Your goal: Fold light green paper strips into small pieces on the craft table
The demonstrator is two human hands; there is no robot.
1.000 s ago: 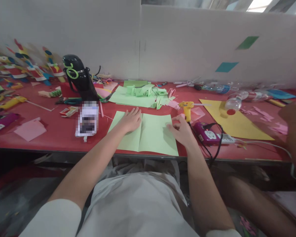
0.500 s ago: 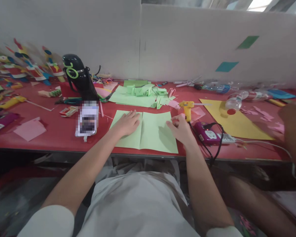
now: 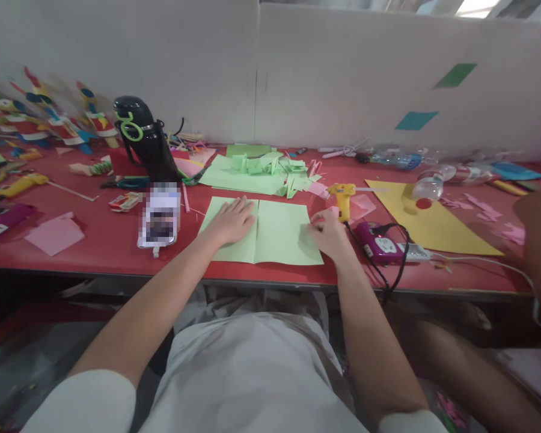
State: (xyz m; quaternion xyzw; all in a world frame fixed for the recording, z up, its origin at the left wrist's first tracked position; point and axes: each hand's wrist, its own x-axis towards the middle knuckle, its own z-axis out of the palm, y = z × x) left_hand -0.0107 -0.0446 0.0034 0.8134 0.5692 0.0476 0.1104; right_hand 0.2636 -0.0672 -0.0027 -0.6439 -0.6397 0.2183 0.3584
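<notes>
A light green sheet of paper (image 3: 282, 234) with a crease down its middle lies on the red table in front of me. My left hand (image 3: 233, 221) rests flat on the sheet's left half, fingers stretched out. At the right edge of the paper, my right hand (image 3: 327, 231) has its thumb and fingers pinched together on that edge. Just beyond my right hand is a yellow glue gun (image 3: 342, 198). Behind the sheet lie folded and cut green paper pieces (image 3: 270, 165) on another green sheet.
A phone (image 3: 161, 216) and a black bottle (image 3: 146, 141) stand left of the paper. On the right are a purple power box (image 3: 379, 242) with cables, a yellow sheet (image 3: 451, 231) and plastic bottles (image 3: 428, 189). Another person's arm (image 3: 538, 240) is at the far right.
The green sheet has shifted slightly away from the table's front edge. My right hand has stayed at its right edge and my left hand still lies flat on it.
</notes>
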